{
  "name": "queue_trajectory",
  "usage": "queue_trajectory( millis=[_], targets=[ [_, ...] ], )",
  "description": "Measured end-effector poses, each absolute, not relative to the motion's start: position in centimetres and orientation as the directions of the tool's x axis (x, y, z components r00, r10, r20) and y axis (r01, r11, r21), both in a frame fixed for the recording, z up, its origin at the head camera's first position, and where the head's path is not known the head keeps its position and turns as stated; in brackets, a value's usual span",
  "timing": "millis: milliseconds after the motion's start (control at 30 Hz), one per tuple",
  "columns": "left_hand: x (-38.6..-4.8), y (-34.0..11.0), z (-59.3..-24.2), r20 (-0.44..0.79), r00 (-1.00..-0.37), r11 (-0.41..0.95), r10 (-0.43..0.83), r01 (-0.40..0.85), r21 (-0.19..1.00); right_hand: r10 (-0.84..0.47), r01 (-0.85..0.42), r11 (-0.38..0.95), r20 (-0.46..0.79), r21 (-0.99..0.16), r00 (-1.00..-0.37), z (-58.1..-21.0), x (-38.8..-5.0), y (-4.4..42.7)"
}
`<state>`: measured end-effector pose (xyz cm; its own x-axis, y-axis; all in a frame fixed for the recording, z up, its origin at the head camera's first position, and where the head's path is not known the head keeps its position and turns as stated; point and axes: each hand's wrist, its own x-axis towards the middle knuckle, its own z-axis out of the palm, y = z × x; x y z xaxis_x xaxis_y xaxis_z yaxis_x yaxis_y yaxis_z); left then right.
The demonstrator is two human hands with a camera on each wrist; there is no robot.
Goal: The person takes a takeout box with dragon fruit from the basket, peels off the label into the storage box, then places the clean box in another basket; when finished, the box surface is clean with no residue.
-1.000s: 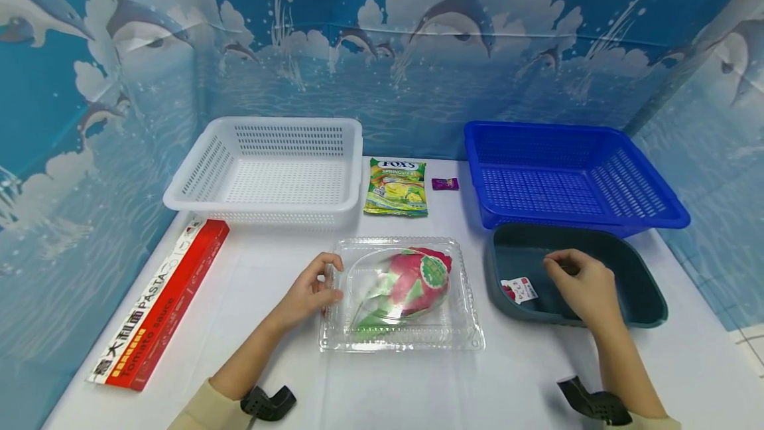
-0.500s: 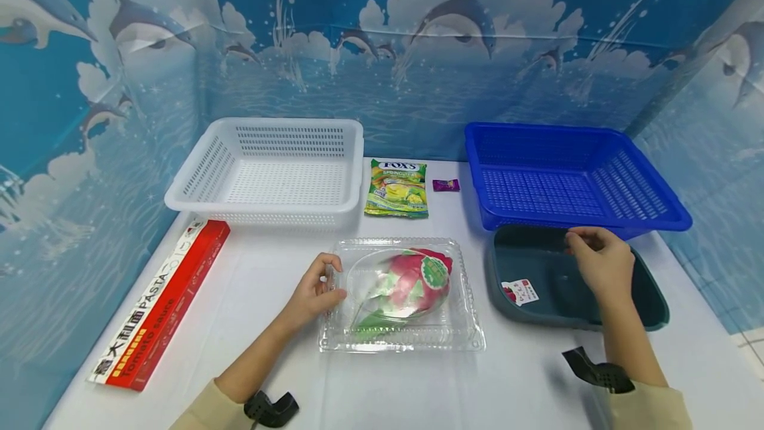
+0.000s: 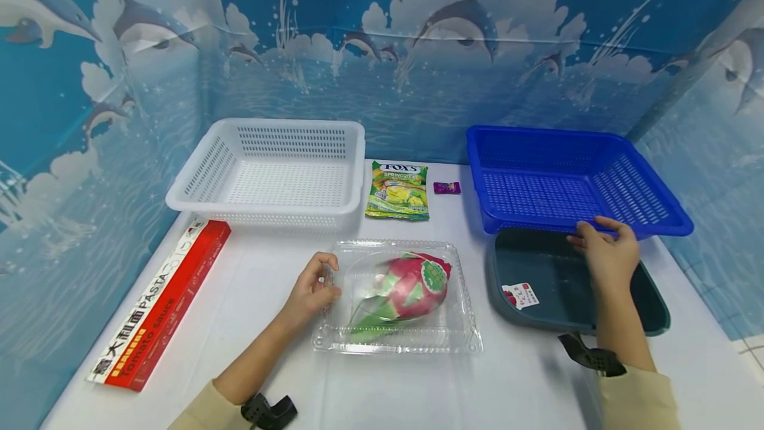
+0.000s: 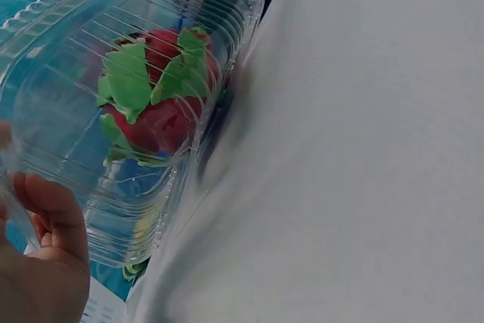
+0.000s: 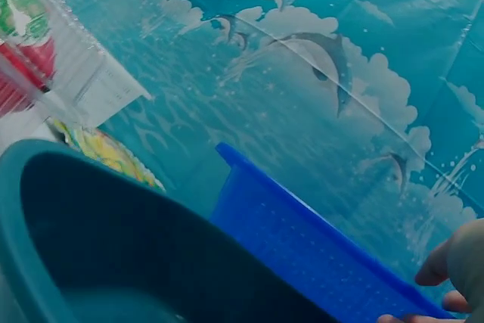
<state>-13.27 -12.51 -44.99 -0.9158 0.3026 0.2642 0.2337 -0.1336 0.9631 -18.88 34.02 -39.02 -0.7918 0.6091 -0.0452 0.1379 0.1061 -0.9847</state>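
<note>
On the left edge of a clear plastic container (image 3: pixel 406 344) my left hand (image 3: pixel 304 297) keeps its grip, fingers behind and thumb in front. A pink and green dragon fruit (image 3: pixel 414 287) with a green sticker shows through the plastic. In the left wrist view, the hand (image 4: pixel 49 251) pinches the container's edge beside the fruit (image 4: pixel 162 96). My right hand (image 3: pixel 611 261) hovers over the far side of a dark green basin (image 3: pixel 549 277), close to the blue basket's front rim (image 3: pixel 561 223). Its fingers (image 5: pixel 435 266) are bent and apart, with nothing visible between them.
A white basket (image 3: pixel 268 208) stands at the back left, with a red pasta packet (image 3: pixel 173 304) before it. Between the baskets lie a green Fox's bag (image 3: pixel 397 191) and a small purple packet (image 3: pixel 447 188). A red and white card (image 3: pixel 520 295) lies in the basin.
My right hand has moved away from me and rightward, from over the basin's middle to its far edge. The clear container has shifted slightly at its near left corner, still in my left hand.
</note>
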Motion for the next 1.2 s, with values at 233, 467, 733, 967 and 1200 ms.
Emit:
queue_trajectory(
  millis=[233, 467, 733, 967, 1200],
  targets=[
    [-13.1, -12.1, -44.8, 0.279, -0.917, -0.119, 0.286, 0.255, 0.96, 0.615, 0.02, -0.154, -0.111, -0.988, -0.781, -39.2, -19.4, 34.8],
    [-13.6, -11.3, -43.9, 0.306, -0.918, -0.158, 0.253, 0.273, 0.949, 0.618, -0.001, -0.223, -0.14, -0.975, -0.774, -39.8, -19.8, 35.7],
    [-15.0, -9.9, -41.8, 0.312, -0.935, -0.153, 0.171, 0.288, 0.945, 0.633, 0.019, -0.235, -0.168, -0.972, -0.756, -39.7, -19.7, 35.2],
    [-16.8, -7.8, -40.0, 0.33, -0.928, -0.225, 0.174, 0.288, 0.931, 0.623, -0.005, -0.222, -0.138, -0.975, -0.77, -40.4, -19.8, 36.1],
    [-18.4, -5.5, -38.8, 0.361, -0.917, -0.327, 0.169, 0.294, 0.898, 0.61, -0.03, -0.218, -0.112, -0.976, -0.784, -42.0, -21.0, 37.2]
  ],
)
